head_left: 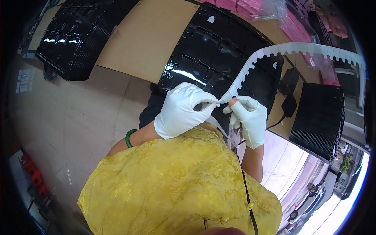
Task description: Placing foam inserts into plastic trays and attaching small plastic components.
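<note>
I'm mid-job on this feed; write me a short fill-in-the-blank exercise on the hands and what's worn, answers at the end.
1. The left hand pinches a notched strip coloured ____.
2. The green bangle is on the ____ wrist.
3. A bare fingertip shows at the glove on the ____ hand.
4. The shirt is ____.

Missing words: white; left; right; yellow

Bright light lower right, glare on black panel [211, 58], bent edges, rim perhaps blurred
</note>
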{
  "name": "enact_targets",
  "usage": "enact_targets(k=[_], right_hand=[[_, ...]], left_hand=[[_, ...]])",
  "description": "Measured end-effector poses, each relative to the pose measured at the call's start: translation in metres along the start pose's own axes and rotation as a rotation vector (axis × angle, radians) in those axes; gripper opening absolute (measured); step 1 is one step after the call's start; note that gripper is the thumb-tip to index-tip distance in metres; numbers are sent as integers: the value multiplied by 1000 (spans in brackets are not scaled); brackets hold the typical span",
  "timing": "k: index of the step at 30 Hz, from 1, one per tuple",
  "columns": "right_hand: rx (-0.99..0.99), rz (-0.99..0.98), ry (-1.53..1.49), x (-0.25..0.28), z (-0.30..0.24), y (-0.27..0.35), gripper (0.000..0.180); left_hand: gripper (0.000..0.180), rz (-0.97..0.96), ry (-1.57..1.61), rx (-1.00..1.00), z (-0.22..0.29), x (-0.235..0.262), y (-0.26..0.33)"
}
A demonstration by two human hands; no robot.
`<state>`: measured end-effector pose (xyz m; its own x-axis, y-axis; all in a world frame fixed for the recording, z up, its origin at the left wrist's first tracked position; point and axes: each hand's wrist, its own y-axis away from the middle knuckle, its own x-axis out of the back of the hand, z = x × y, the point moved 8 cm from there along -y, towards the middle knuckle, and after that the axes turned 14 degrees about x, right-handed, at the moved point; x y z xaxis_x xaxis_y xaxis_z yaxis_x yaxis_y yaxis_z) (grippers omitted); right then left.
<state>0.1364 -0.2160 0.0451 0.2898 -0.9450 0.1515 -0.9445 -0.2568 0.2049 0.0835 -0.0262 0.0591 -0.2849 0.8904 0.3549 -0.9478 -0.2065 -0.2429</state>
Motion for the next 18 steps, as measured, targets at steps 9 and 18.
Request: enact_targets(k=[9,18], right_hand=[[111,-71,257,6,-4,-27,19],[899,-722,918,-118,-55,-78,9]], left_hand=[[27,220,-198,-244,12,30,8],[27,-58,164,-324,26,22,23]])
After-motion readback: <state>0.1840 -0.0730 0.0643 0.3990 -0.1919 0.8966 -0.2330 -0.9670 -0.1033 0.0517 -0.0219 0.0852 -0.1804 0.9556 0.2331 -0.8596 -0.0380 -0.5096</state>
